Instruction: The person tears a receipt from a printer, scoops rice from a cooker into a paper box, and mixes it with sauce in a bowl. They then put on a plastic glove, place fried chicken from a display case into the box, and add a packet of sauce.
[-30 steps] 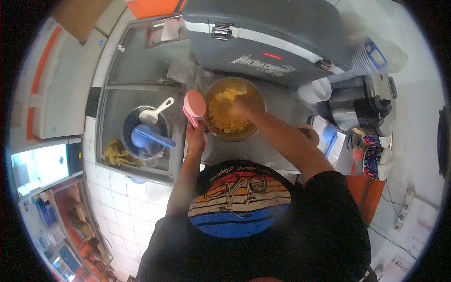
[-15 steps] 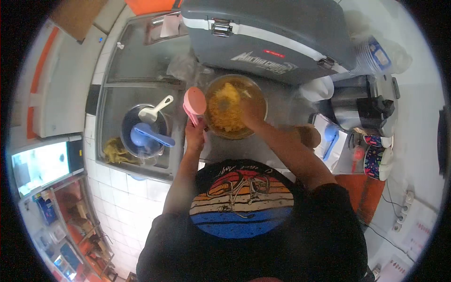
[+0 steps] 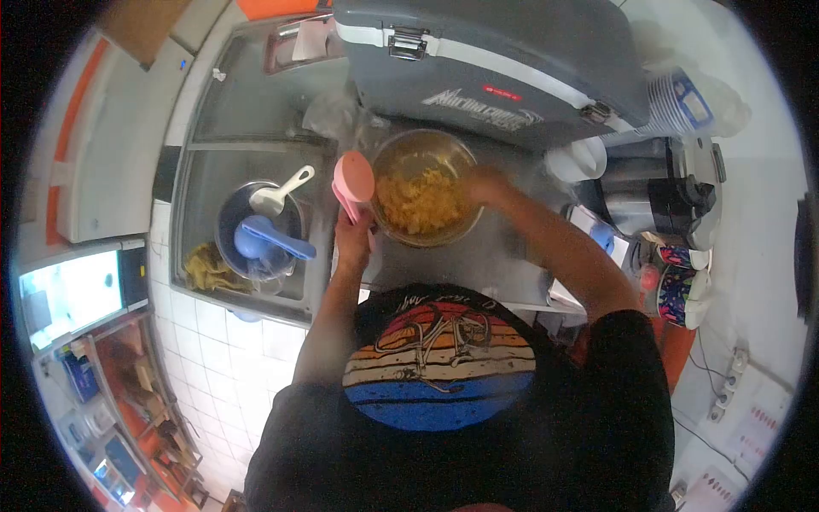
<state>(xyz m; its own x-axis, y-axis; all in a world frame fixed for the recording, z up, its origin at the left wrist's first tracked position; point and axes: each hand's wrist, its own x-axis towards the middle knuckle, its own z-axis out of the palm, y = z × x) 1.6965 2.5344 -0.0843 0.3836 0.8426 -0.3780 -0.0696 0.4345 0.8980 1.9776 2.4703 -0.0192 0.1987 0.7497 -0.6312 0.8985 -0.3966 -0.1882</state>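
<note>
My left hand (image 3: 354, 239) is closed around the handle of a pink scoop (image 3: 353, 177), whose round head is raised just left of a metal bowl (image 3: 418, 139). Crumbly yellow food (image 3: 425, 203) lies in the bowl, heaped toward its near side. At the bowl's right rim is my right hand (image 3: 488, 185), its fingers curled in and partly hidden, apparently gripping the rim. A darker bowl (image 3: 229, 252) in the sink on the left holds a blue scoop (image 3: 252, 239) and a whitish spatula (image 3: 271, 199).
A large grey cooler box (image 3: 486, 68) stands behind the bowl. To the right are a black and silver cooker (image 3: 636, 192), white bowls (image 3: 577, 160) and stacked plastic cups (image 3: 670, 107). A yellow cloth (image 3: 207, 269) lies in the sink (image 3: 256, 299).
My right hand has moved from inside the bowl out to its right rim. The yellow food is spread differently, now nearer the front. My left hand still holds the pink scoop in the same place.
</note>
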